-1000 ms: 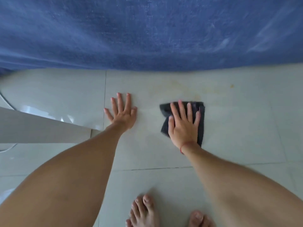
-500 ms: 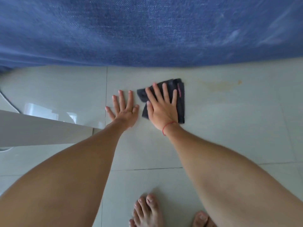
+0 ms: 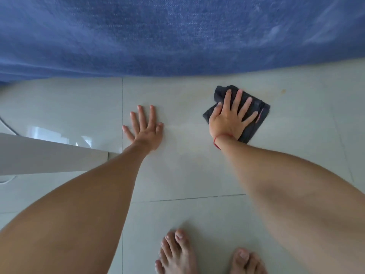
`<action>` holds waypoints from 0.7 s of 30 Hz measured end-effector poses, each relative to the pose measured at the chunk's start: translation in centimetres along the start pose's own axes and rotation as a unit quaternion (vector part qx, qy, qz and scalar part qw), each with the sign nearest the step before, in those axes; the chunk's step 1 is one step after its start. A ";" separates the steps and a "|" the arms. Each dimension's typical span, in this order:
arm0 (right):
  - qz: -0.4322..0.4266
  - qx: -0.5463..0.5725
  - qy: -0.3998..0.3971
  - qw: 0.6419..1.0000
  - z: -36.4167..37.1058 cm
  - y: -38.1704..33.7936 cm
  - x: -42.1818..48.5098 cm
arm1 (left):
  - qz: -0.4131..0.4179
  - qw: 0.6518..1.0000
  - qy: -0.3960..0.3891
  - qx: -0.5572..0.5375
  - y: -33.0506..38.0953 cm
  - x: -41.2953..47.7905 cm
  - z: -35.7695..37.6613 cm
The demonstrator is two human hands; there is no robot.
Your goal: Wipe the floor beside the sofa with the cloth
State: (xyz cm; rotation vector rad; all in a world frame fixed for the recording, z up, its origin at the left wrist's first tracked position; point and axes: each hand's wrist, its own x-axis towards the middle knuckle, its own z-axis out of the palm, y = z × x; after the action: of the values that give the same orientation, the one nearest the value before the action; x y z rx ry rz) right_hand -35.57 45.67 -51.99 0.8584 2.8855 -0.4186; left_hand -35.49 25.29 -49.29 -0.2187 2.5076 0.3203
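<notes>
the dark cloth (image 3: 254,117) is pressed flat on the floor (image 3: 187,171) by the spread right hand (image 3: 229,119) near the sofa (image 3: 177,36); the left hand (image 3: 146,131) is laid open, empty.

Soft even daylight, no hard shadows. Window glare on glossy floor (image 3: 59,133) just left of left hand (image 3: 145,133). Slight motion blur throughout; wide-angle bending at edges, forearms ballooned.

Sofa (image 3: 177,34) behind floor (image 3: 187,171), cloth (image 3: 254,119) right of left hand (image 3: 145,131)
</notes>
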 end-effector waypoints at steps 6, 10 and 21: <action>-0.107 -0.022 -0.006 0.994 1.2 -4.5 0.7 | 0.002 1.000 0.002 -0.001 -0.3 0.1 0.2; -0.268 -0.037 -0.019 0.962 2.1 -5.8 -2.4 | 0.000 1.000 0.008 0.003 -0.3 0.2 0.1; -0.091 -0.013 0.009 0.996 -0.2 3.2 -0.9 | -0.002 1.000 -0.007 -0.005 -0.1 -0.2 -0.3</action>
State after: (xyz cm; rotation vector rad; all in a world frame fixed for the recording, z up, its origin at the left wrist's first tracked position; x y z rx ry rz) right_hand -33.04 47.79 -52.42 0.6002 2.9905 -0.3901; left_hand -35.50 25.11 -48.98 -0.2249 2.4914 0.3321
